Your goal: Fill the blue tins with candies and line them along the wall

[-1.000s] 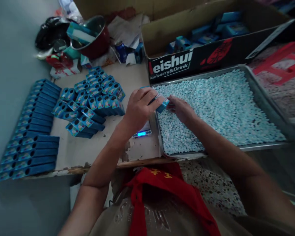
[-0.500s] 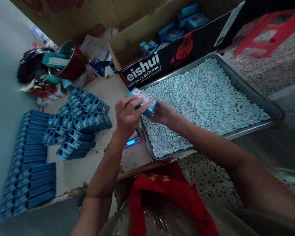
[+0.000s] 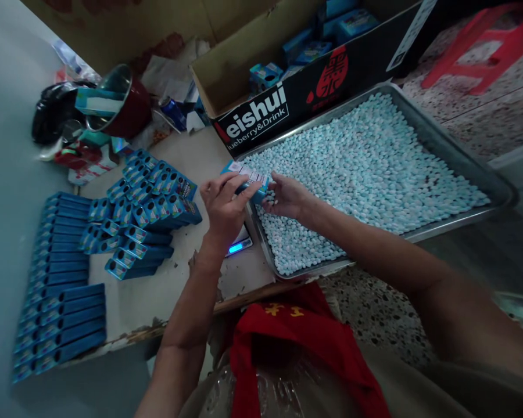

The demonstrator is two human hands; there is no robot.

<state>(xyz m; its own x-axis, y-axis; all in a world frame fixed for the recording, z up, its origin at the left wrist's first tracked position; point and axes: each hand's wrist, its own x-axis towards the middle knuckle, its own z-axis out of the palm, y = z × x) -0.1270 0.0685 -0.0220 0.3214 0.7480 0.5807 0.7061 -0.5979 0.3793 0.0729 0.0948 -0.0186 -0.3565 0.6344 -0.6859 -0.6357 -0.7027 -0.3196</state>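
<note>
Head view: lit scale (image 3: 240,245) near on the tabletop (image 3: 150,296). Your left hand (image 3: 221,206) grip pinches the blue box (image 3: 253,176) over the tray's (image 3: 499,188) left edge; your right hand (image 3: 290,196) is at its right end, grip unclear. Black carton (image 3: 298,110) far.

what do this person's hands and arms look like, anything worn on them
The left hand and right hand are bare, without gloves; no watch or bracelet shows on either wrist. No sleeve covers either forearm. A red garment with yellow markings shows between them.
</note>
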